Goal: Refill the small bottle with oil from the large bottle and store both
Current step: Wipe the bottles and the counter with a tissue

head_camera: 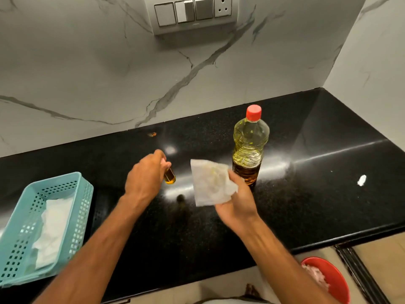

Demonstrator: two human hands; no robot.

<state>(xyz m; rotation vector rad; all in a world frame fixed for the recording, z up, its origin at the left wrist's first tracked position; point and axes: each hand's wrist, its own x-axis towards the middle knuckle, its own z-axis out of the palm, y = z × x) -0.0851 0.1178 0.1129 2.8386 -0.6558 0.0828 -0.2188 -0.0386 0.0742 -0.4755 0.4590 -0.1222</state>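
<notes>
Now our left hand grips the small bottle from above, fingers curled round its top so that only the amber lower half shows beneath the fingertips. We hold it slightly tilted, its long axis running from the fingers down toward the counter; whether its base touches the surface we cannot tell. Our right hand lies just right of it, thumb and fingers pinching a crumpled white tissue that fans up and leftward from the grip, its free edge close to the small bottle but apart from it. So the bottle lies left of and slightly beyond the right fingers, and the tissue is what reaches nearest; we judge the next move to be a wipe of the small bottle, needing the two hands drawn together.

Just beyond the right fingers stands the large bottle, upright, ribbed clear plastic with a red screw cap on, pale yellow oil inside, darker low down. It is nearer the right hand. Well left of the left hand sits a teal perforated plastic basket holding white paper. The counter is black, glossy, speckled stone, likely slippery under oil.
</notes>
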